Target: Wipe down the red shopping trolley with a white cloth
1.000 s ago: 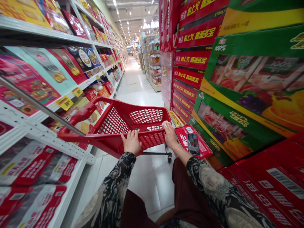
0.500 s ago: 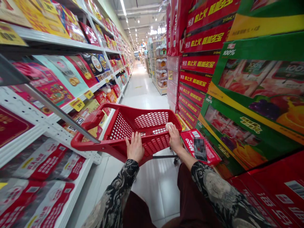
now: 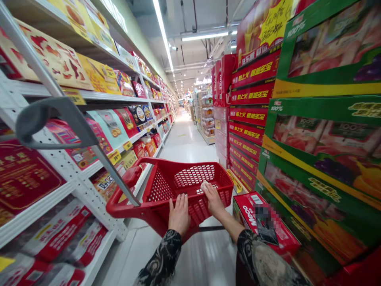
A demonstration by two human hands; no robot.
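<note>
A red plastic shopping cart (image 3: 163,206) with a perforated basket stands crosswise in front of me, the inside of its basket bare where I can see it. My left hand (image 3: 179,214) lies over the near rim, fingers stretched out and pointing into the basket. Closer to the basket's right end, my right hand (image 3: 213,200) is closed on a crumpled white wipe (image 3: 204,186), held at the near rim. Whether it is paper or cloth, I cannot tell. A grey metal handle bar (image 3: 114,171) rises from the cart's left end toward the upper left.
Shelves of packaged goods (image 3: 119,123) line the left side. On the right rise stacked red drink cartons (image 3: 253,95) and green juice boxes (image 3: 312,159). A red Meco box (image 3: 247,208) with a dark item on top sits low beside my right arm. The tiled aisle (image 3: 184,135) runs ahead.
My right hand with the white wipe has slid left along the rim, away from the basket's right corner. My left hand keeps its place on the rim. The view has tilted upward.
</note>
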